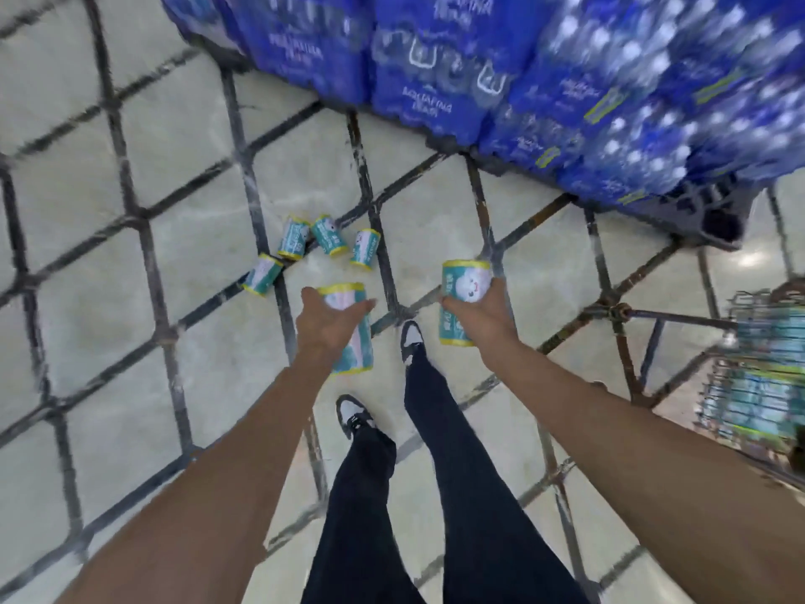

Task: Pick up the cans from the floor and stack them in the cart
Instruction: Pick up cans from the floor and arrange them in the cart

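My left hand (pixel 324 322) grips a teal can with yellow rims (pixel 355 346), held above the floor. In my right hand (pixel 481 313) is a second teal can (pixel 464 283) with a white cartoon face. Several more teal cans lie on their sides on the tiled floor ahead, among them one (pixel 262 275) at the left, one (pixel 294 238), one (pixel 329 235) and one (pixel 365 249). The wire cart (pixel 760 368) stands at the right edge, with teal cans stacked inside; it is blurred.
Blue shrink-wrapped packs of water bottles (pixel 479 80) are piled on a dark pallet (pixel 705 211) across the top and right. Pale floor tiles with dark grout lines (pixel 143 237) spread to the left. My legs and black-and-white shoes (pixel 355 416) are below my hands.
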